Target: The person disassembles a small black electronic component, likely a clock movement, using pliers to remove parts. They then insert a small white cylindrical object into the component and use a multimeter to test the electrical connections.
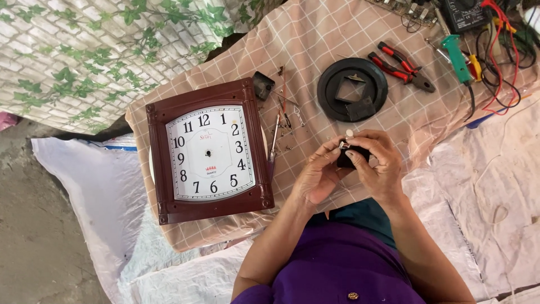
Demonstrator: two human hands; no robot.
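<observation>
While both hands are meeting over checked cloth (315,45) near its front edge, left hand (316,175) and right hand (378,163) are clamping fingers on small black clock movement (350,156); long axis unclear, mostly hidden. Small pale part (349,133) is sitting at fingertips above it. Brown square wall clock (209,151) is lying face up toward cloth's left edge, handless, twelve pointing away from person. Black round disc (352,89) is lying behind hands; red-handled pliers (400,66) are angling toward far right corner beside green-handled tool (457,57).
</observation>
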